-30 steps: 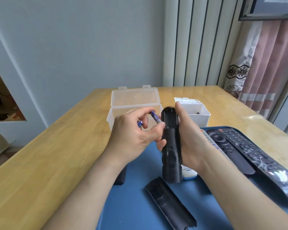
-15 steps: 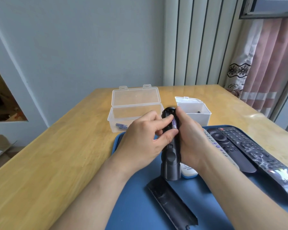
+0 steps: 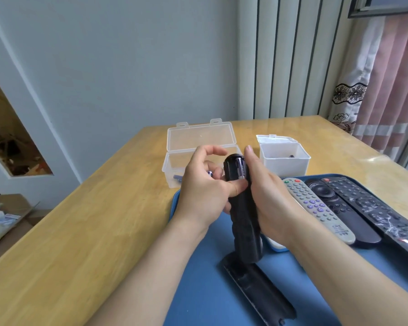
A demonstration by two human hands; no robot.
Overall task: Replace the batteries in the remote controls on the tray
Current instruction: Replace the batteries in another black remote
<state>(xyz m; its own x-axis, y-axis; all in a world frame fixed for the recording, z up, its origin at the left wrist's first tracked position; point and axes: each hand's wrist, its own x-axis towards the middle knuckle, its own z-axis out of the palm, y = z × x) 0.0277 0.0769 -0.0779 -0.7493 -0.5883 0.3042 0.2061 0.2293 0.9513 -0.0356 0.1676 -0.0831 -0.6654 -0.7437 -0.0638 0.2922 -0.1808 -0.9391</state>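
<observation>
Remote (image 3: 243, 216) partly behind right hand (image 3: 270, 200)

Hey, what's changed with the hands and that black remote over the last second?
The battery that the left hand held beside the top of the black remote a second ago now sits in the open compartment, released; the left thumb presses just below it. A spare battery remains tucked in the left fingers. The right hand still holds the remote upright, and the battery cover still lies on the tray.

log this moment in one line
right hand: holds black remote; left hand: thumb on seated battery, spare battery in fingers; cover: on tray
</observation>
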